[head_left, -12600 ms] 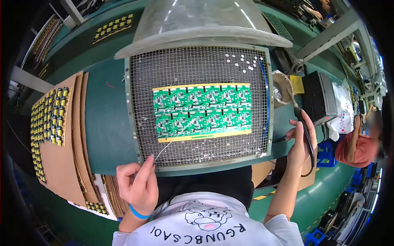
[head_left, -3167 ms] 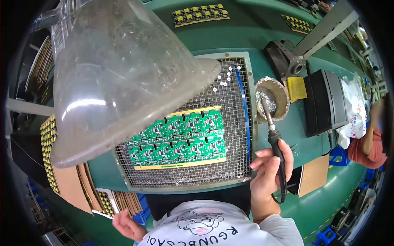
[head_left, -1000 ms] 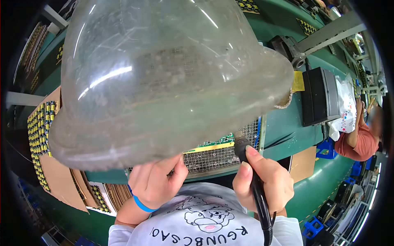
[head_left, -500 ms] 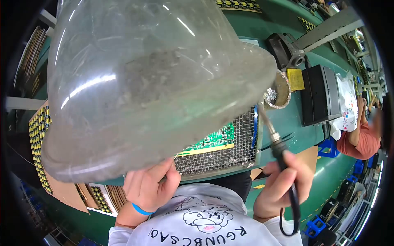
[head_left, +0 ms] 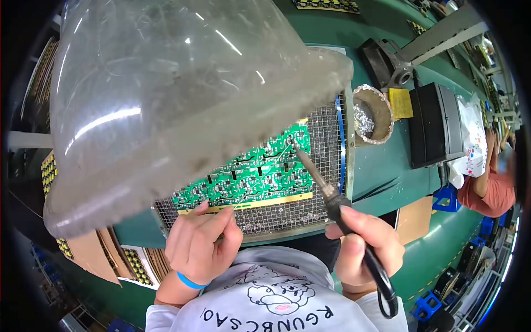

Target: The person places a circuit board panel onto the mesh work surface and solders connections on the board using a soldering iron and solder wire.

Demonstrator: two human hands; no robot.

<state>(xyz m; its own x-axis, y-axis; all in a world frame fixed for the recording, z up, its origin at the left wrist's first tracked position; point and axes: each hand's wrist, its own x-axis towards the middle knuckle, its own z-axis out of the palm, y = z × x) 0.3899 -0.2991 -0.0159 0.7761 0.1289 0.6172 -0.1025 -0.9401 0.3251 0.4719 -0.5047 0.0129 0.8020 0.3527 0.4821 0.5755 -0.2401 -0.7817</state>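
Observation:
My right hand (head_left: 368, 243) grips the black handle of a soldering iron (head_left: 362, 243), whose metal tip reaches over the upper right part of a green circuit board panel (head_left: 271, 185). Between the fingertips of my left hand (head_left: 204, 240) is a thin solder wire (head_left: 264, 172) that runs up across the panel toward the iron's tip. The panel lies on a framed wire mesh (head_left: 326, 135). A clear, scratched plastic hood (head_left: 182, 110) hides the upper left of the panel and mesh.
Right of the mesh stand a round pot (head_left: 381, 113) with silvery scraps, a yellow sponge (head_left: 400, 103) and a black box (head_left: 437, 130). Cardboard with yellow-black components (head_left: 138, 265) lies at lower left. A co-worker in a red shirt (head_left: 489, 193) is at far right.
The soldering iron has swung left from beside the pot to over the panel. More of the panel and mesh shows as the hood has shifted left in view. My left hand stays nearly in place.

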